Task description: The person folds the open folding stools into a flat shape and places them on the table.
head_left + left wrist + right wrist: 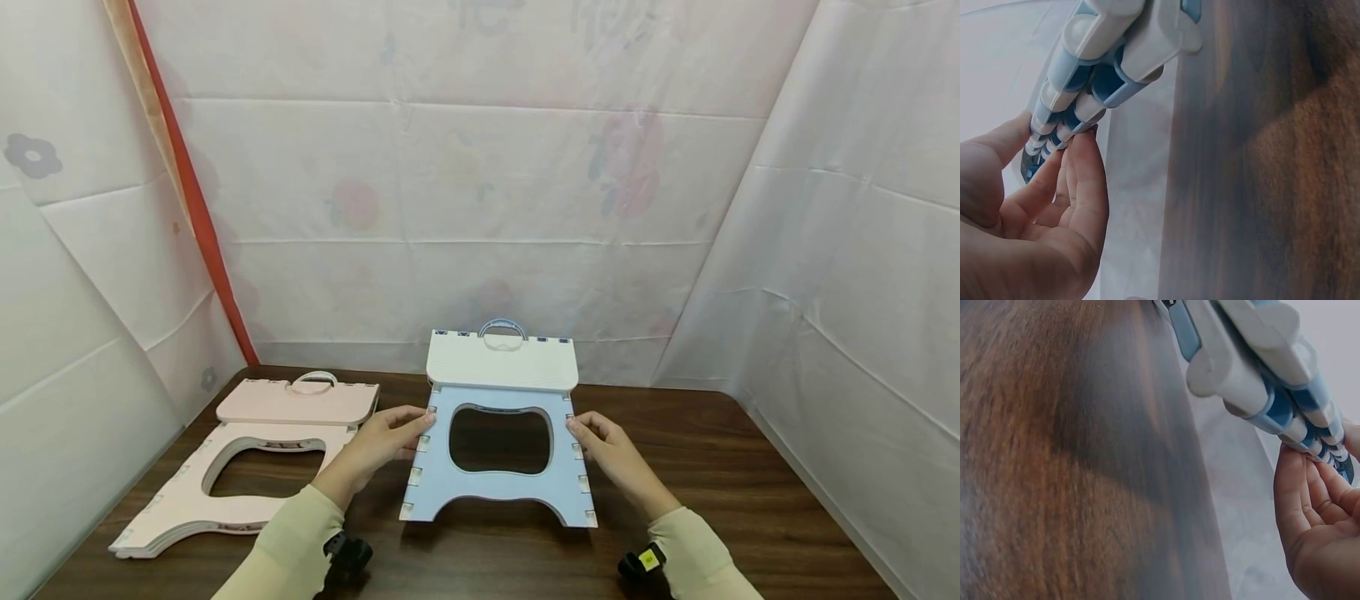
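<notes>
A folded step stool (495,492), light blue with a white top panel and a blue carry handle, is held up between both hands over the table. On its left edge my left hand (386,437) pinches the hinged side, thumb on the front face and fingers behind. My right hand (611,454) grips the opposite edge the same way. The left wrist view shows the stool's blue and white hinge joints (1054,100) between thumb and fingertips. Similar hinge joints (1297,419) run past the fingers in the right wrist view.
A pink folded step stool (240,429) with a white handle lies flat on the dark wooden table (720,483), to the left, close by my left forearm. Pale printed cloth (480,192) hangs behind the table and along both sides. A red strip (198,208) runs down the left corner.
</notes>
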A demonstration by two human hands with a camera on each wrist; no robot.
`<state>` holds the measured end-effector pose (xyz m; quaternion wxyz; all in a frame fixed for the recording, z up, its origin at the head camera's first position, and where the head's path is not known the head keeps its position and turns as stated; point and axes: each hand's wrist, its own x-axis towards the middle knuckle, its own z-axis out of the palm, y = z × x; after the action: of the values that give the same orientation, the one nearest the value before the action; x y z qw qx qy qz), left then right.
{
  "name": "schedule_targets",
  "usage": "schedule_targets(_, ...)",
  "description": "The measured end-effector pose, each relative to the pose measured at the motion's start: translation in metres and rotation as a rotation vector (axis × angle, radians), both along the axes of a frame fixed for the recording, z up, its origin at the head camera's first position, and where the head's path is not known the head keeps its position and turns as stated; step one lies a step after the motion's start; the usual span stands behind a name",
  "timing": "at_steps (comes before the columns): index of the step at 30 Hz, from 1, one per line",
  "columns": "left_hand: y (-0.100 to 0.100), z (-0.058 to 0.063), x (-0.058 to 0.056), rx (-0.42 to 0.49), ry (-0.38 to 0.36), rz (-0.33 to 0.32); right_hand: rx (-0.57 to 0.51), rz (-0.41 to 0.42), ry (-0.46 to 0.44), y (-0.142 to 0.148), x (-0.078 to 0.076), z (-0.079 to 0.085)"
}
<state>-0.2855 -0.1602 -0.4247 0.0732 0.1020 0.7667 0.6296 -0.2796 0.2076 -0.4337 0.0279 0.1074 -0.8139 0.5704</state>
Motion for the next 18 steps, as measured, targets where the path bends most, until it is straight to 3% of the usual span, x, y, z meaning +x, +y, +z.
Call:
schedule_targets(3, 0.0007, 0.0022, 0.0009, 0.003, -0.007, -0.008, 0.018, -0.001, -0.023, 0.0008, 0.0020, 0.0063)
schedule_targets(18, 0.0008, -0.0011, -0.0008, -0.018, -0.017, -0.047, 0.043, 0.036, -0.093, 0.0037, 0.0039, 0.0051)
